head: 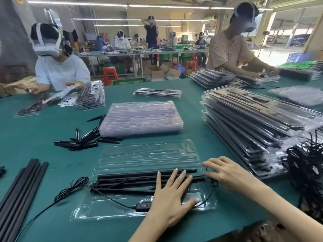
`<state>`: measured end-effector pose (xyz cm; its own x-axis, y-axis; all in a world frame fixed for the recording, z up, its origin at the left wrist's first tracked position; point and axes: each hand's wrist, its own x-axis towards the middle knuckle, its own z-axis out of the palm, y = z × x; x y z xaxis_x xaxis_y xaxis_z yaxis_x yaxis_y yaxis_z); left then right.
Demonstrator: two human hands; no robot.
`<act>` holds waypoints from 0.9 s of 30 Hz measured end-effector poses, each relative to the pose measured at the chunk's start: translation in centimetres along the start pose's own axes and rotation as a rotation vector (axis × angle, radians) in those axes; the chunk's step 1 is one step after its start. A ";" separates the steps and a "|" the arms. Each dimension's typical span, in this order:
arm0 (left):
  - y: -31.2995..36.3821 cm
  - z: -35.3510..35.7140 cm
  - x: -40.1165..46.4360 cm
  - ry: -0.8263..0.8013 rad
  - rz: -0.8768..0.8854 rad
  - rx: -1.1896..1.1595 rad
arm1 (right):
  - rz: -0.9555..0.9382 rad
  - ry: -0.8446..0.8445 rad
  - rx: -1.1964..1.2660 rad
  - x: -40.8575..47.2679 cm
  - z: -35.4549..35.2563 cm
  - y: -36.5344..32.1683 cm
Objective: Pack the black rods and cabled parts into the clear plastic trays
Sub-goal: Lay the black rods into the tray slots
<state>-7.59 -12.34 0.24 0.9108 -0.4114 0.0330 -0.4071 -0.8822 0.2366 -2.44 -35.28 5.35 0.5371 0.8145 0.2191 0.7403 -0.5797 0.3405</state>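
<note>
An open clear plastic tray [148,158] lies in front of me on the green table. Several black rods [132,176] sit in its near half. My left hand [172,193] presses flat on the rods, fingers straight. A thin black cable [73,187] with an inline controller [143,206] runs from the rods, across the tray and off to the left. At the tray's right end, my right hand [225,170] pinches a small loop of that cable with curled fingers.
A stack of empty clear trays [143,117] stands behind the open tray, with short black parts [82,140] to its left. Long black rods [22,186] lie near left. Packed trays [253,119] and a cable pile [307,165] fill the right. Other people work around the table.
</note>
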 end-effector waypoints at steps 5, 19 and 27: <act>0.2 0.0 0.0 0.017 -0.006 -0.011 | 0.314 -0.180 0.607 -1.1 0.2 -0.9; 1.1 -0.6 -0.7 0.174 -0.004 0.034 | 0.987 0.105 1.894 0.0 -0.7 -5.5; 1.3 -0.4 -1.2 0.050 0.025 0.139 | 0.933 0.006 1.598 -0.4 -0.7 -6.2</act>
<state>-9.16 -12.86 0.88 0.9011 -0.4248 0.0867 -0.4321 -0.8965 0.0980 -7.57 -31.99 3.80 0.9477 0.2556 -0.1912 -0.1264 -0.2496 -0.9601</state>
